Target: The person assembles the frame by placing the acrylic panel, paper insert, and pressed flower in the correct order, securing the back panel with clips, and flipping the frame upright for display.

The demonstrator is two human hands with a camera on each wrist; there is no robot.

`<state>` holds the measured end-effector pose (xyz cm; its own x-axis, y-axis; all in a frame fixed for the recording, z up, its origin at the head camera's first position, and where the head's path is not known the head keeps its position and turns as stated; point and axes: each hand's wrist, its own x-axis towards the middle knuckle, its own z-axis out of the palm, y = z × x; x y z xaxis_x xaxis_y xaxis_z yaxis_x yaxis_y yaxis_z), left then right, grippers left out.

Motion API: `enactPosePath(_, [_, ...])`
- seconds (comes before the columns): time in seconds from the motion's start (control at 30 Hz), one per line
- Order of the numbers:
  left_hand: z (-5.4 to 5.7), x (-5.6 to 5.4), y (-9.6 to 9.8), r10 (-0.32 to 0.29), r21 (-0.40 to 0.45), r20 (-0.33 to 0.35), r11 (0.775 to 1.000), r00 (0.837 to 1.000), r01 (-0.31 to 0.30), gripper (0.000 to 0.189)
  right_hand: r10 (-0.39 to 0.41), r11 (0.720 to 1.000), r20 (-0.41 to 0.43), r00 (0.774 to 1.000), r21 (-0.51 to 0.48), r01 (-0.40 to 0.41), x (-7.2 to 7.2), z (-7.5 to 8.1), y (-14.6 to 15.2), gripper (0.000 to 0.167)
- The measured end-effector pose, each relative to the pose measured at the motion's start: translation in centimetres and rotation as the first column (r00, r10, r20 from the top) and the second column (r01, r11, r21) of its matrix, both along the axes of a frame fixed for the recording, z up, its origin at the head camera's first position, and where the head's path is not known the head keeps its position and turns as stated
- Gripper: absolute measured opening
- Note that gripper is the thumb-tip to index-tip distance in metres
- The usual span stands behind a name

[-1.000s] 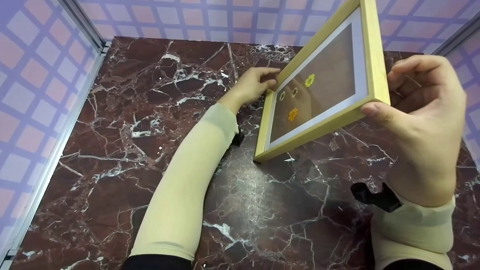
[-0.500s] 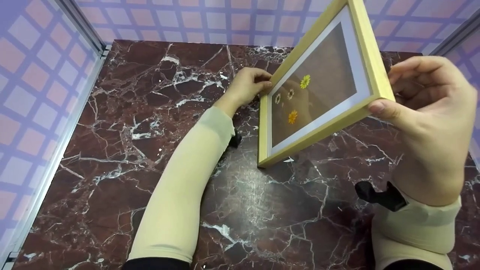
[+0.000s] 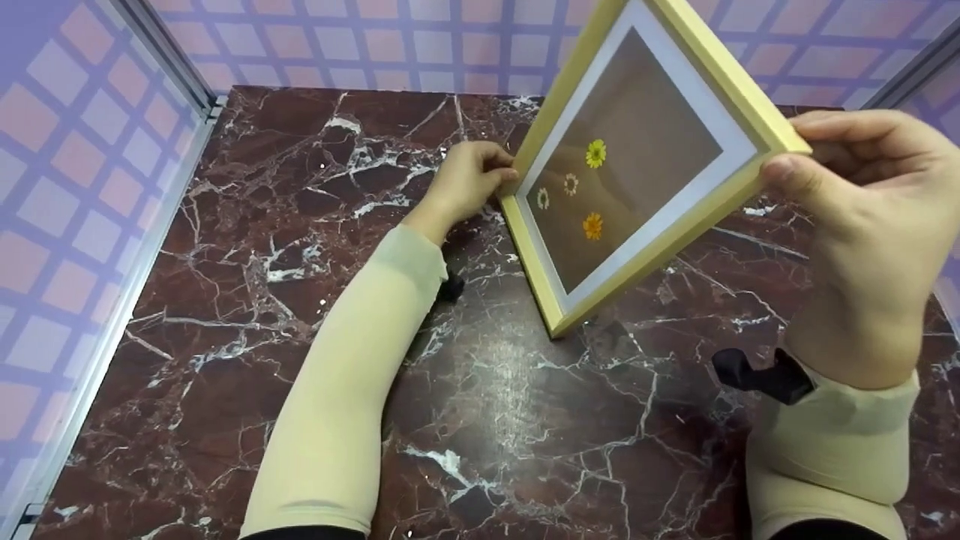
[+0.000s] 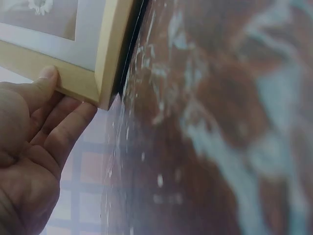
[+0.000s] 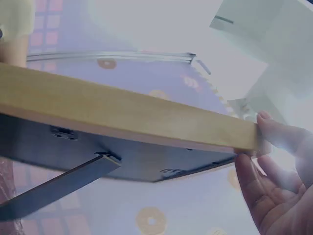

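A light wooden picture frame point(image 3: 660, 244) stands tilted over the marbled table, one short side down at the tabletop. Behind its glass, inside a white mat, show a yellow flower point(image 3: 595, 154), an orange flower point(image 3: 592, 226) and two small white ones. My left hand point(image 3: 469, 180) pinches the far lower corner; the left wrist view shows the thumb on the wooden front point(image 4: 73, 81) and fingers beneath. At the raised near corner, my right hand point(image 3: 877, 217) grips the frame between thumb and fingers. A black stand leg point(image 5: 63, 185) sticks out from the dark back in the right wrist view.
The dark red marbled table point(image 3: 225, 390) reaches back to a checked wall point(image 3: 420, 45). Another checked panel point(image 3: 67, 150) with a metal edge strip borders the left side. Each wrist carries a black mount, the right one point(image 3: 761, 375) plain to see.
The frame has turned so its picture faces more toward the head camera. Its top swung left, and its near lower corner shifted right. My left hand moved slightly left, my right hand slightly right.
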<state>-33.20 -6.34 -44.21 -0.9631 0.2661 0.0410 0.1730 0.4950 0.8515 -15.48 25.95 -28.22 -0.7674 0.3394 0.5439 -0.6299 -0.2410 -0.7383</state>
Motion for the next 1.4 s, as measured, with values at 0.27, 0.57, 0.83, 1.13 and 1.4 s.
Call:
enactPosePath(0.27, [-0.6,1.0,-1.6,0.07,-0.013,-0.047,0.997,0.996,-0.071,0.019,-0.125,0.992,0.024,0.992,0.007,0.125,-1.6,0.0,-0.5,0.037])
enactPosePath(0.57, [-0.6,1.8,-2.6,0.141,-0.037,-0.093,0.989,0.986,-0.145,0.017,0.033,0.998,0.069,0.997,0.052,-0.036,-2.2,-0.3,0.0,0.043])
enactPosePath(0.83, [-0.3,2.6,-2.7,0.199,-0.046,-0.145,0.977,0.969,-0.208,0.018,-0.144,0.979,0.042,0.989,0.155,0.136,-3.5,-0.7,-1.0,0.041])
enactPosePath(1.13, [-0.3,3.9,-2.9,0.208,-0.045,-0.133,0.975,0.969,-0.216,0.024,-0.338,0.901,0.185,0.923,0.345,0.261,-6.1,-2.5,-1.1,0.041])
enactPosePath(1.4, [0.5,4.7,-2.6,0.101,-0.105,-0.099,0.988,0.99,-0.111,0.066,-0.251,0.935,0.252,0.935,0.312,0.167,-7.8,-4.3,-0.4,0.061])
